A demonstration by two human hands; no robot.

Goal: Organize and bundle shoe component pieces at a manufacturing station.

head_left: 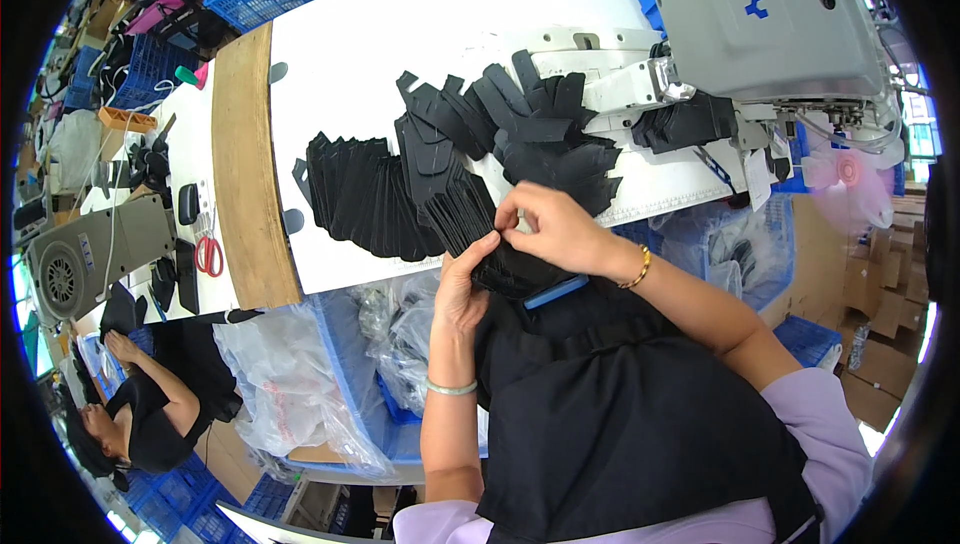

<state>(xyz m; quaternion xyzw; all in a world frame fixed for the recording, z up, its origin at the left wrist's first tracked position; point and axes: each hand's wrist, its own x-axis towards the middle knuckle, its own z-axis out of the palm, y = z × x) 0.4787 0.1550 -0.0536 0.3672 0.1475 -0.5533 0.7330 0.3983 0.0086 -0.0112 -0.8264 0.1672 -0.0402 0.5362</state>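
Note:
At the table's front edge my left hand is closed on the near end of a fanned stack of flat black pieces, its thumb on top. My right hand is bent in a pinch at the edge of the same stack, right by the left thumb; what lies between its fingertips is too small to make out. To the left lies a row of overlapping black pieces. A looser heap of black pieces spreads beyond my right hand. The material of the pieces cannot be told.
A grey sewing machine stands at the right, with more black pieces beside it. The white table meets a wooden board at left. Red scissors lie past it. Plastic-lined blue crates stand below. Another person works at lower left.

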